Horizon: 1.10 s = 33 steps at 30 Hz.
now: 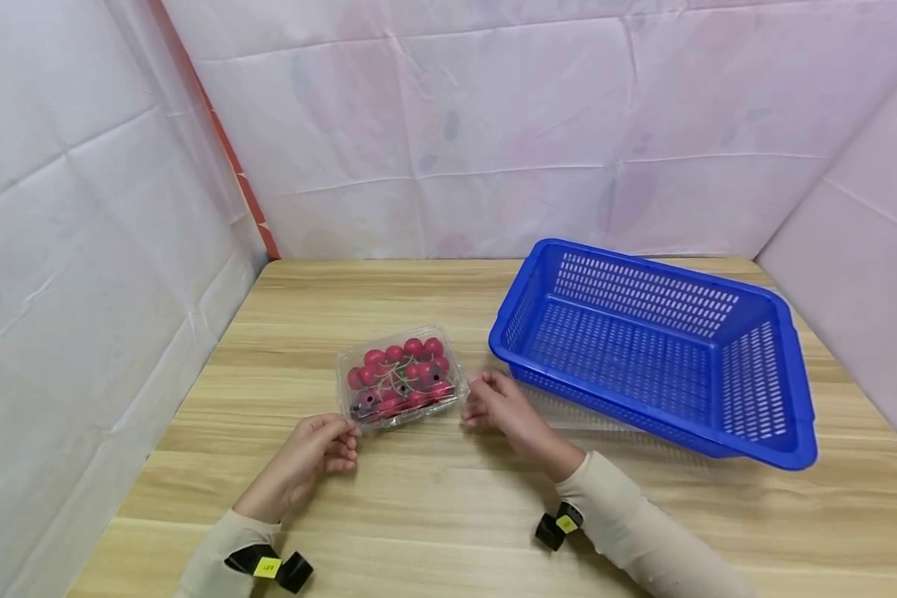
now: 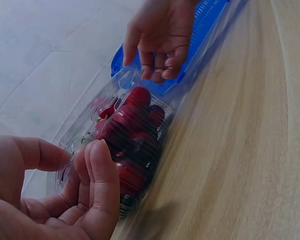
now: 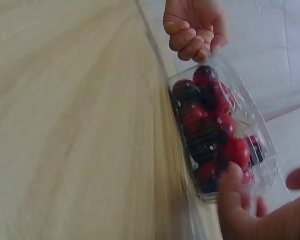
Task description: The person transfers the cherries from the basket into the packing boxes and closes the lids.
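A clear plastic clamshell box of cherries (image 1: 399, 378) lies on the wooden table, its lid over red fruit with green stems; darker cherries show through its side (image 3: 205, 135). At the box's near left corner, my left hand (image 1: 310, 461) pinches the plastic edge between thumb and fingers. My right hand (image 1: 508, 419) is beside the right end of the box, thumb and fingers apart (image 3: 260, 210). Its fingertips are close to the plastic; whether they touch it I cannot tell.
A blue perforated plastic basket (image 1: 628, 365) stands to the right of the box, near my right hand. Pale cloth walls (image 1: 448, 124) enclose the wooden table (image 1: 419, 531) at the back and sides. A black strap with a yellow label (image 1: 267, 567) is on each wrist.
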Each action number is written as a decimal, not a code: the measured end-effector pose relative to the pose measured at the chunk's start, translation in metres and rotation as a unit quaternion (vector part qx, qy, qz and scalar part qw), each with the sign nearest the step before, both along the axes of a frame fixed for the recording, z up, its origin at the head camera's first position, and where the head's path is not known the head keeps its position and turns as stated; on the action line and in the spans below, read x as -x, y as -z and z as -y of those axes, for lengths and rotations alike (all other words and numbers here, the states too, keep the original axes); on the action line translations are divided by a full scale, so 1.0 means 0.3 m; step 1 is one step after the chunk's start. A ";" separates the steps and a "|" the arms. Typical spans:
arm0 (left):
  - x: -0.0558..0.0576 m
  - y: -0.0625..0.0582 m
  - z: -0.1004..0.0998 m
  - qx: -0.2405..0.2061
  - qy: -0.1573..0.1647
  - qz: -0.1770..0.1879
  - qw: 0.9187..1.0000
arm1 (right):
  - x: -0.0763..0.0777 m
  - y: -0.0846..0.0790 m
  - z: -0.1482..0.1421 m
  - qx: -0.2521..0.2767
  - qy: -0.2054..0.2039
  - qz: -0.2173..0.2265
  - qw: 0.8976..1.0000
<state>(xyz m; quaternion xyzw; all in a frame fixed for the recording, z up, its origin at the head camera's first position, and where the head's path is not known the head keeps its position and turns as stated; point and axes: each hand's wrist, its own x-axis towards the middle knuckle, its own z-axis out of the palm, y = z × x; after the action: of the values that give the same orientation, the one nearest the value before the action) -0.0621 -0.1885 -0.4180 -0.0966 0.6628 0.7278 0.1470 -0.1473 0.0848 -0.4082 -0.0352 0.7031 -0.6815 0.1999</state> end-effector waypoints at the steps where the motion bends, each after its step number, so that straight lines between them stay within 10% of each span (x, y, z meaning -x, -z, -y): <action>1: 0.001 -0.001 0.002 -0.001 0.000 0.000 1.000 | 0.001 0.001 -0.002 -0.002 -0.016 0.013 1.000; 7: 0.008 -0.001 0.006 -0.002 0.004 0.002 1.000 | 0.004 0.005 -0.006 -0.006 -0.078 0.033 0.996; 33: 0.033 0.004 0.012 -0.013 0.006 -0.003 1.000 | 0.035 0.015 -0.001 0.021 -0.074 0.049 0.996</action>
<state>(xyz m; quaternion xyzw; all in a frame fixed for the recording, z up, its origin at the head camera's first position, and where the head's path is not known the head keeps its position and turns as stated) -0.0721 -0.1921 -0.4191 -0.0884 0.6547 0.7355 0.1506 -0.1577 0.0850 -0.4128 -0.0584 0.6737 -0.6801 0.2832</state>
